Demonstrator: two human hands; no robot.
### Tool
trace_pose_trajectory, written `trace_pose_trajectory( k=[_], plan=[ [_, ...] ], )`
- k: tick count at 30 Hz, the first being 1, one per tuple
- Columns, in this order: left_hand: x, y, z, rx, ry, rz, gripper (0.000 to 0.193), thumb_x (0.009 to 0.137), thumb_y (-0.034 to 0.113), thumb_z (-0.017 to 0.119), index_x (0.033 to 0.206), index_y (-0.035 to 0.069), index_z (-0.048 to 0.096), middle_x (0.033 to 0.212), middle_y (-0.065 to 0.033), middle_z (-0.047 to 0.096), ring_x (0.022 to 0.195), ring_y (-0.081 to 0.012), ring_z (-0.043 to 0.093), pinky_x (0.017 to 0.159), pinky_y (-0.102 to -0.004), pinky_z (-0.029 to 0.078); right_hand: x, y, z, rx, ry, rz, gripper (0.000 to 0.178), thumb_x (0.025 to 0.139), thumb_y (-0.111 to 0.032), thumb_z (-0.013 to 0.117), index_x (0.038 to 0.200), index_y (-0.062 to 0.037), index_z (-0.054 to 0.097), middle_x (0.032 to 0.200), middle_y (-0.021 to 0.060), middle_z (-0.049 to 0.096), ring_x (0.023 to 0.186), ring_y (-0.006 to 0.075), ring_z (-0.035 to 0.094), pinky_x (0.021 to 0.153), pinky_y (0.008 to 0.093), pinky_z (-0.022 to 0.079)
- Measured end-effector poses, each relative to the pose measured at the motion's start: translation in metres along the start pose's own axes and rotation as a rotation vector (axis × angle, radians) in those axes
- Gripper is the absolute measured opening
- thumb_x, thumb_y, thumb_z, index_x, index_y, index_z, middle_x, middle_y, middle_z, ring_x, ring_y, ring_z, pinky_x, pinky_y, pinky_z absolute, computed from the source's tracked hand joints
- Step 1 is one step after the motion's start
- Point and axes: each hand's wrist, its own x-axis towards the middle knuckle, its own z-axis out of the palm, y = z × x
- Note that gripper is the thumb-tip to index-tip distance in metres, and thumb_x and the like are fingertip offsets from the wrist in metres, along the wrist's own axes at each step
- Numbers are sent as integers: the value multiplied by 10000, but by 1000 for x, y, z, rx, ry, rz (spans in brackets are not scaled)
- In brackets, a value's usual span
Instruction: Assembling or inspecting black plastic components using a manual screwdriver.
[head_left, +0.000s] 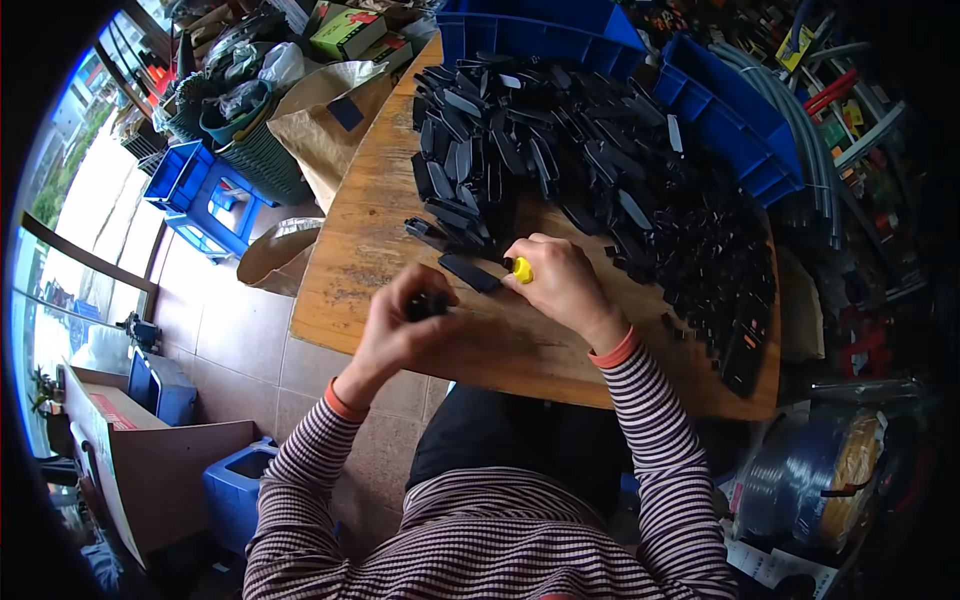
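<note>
Left hand [393, 325]: I'm curling my fingers around a dark piece [428, 306], perhaps rounded; it's looking blurred.
Black strip [469, 273]: it's lying long and flat on the wooden table [365, 245], beside the black pile [545, 150].
Right hand [562, 284]: I'm gripping a bright yellow object [523, 270].

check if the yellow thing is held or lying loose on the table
Held: the right hand is curled around the yellow thing, its end showing.

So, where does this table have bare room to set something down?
The table is bare between its left edge and the black pieces, and between the right hand and front edge. Its back and right are crowded.
</note>
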Motion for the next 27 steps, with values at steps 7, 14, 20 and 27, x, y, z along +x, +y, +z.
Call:
trace_pose_trajectory(
  k=[7,14,20,27],
  plan=[
    [43,30,17,717,-68,113,416,746,81,681,1151,79,584,1033,-62,593,879,-226,607,774,-336,490,-19,9,-16,-90,246,-87,242,746,-70,773,904,2,604,782,158,632,697,325,638,620,381,486],
    [79,34,58,902,-442,706,239,771,127,615,1008,158,613,1007,1,566,934,-191,573,818,-327,478,-104,16,-76,286,278,341,189,772,-35,722,893,0,580,785,167,658,719,348,654,591,355,492],
    [112,54,110,938,-631,931,249,797,165,598,1045,165,621,1050,16,583,929,-181,573,834,-305,470,-132,34,-85,-54,346,339,188,779,15,709,924,0,591,799,140,658,675,260,657,636,303,499],
    [85,41,97,858,-368,861,306,801,166,590,1101,106,604,1110,-62,583,937,-200,591,791,-303,507,-118,34,-82,-32,370,281,188,783,-2,715,930,4,598,814,135,664,728,276,665,671,320,508]
  ],
)
